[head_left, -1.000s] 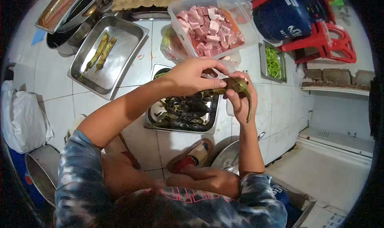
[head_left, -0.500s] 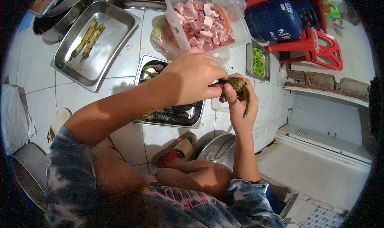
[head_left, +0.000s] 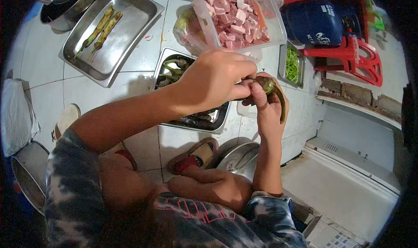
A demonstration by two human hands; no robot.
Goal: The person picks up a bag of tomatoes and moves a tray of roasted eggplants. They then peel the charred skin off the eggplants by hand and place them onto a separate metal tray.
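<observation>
A charred eggplant [head_left: 264, 83] with a curved green stem is in my right hand [head_left: 271, 111], whose fingers wrap round it near the stem end. My left hand [head_left: 217, 76] reaches across from the left, its thumb and fingertips pinched on the eggplant's dark skin. The eggplant's lower part is hidden behind my hands. Under my left forearm, a metal tray [head_left: 224, 121] holds several more blackened eggplants [head_left: 200, 121] with green stems. In another metal tray [head_left: 126, 34] at the upper left, two peeled eggplants [head_left: 101, 30] lie side by side.
A plastic tub [head_left: 278, 34] of raw meat chunks [head_left: 235, 19] stands beyond my hands, beside a bagged item [head_left: 188, 28]. A small tray of green chillies [head_left: 292, 65], a blue gas cylinder [head_left: 313, 23] and a red plastic stool [head_left: 348, 58] are at right. A metal bowl [head_left: 235, 161] sits near my foot.
The camera view has shifted, so the trays and tub appear farther right and higher. My left fingertips have come closer to my right thumb on the eggplant. Both hands keep their hold.
</observation>
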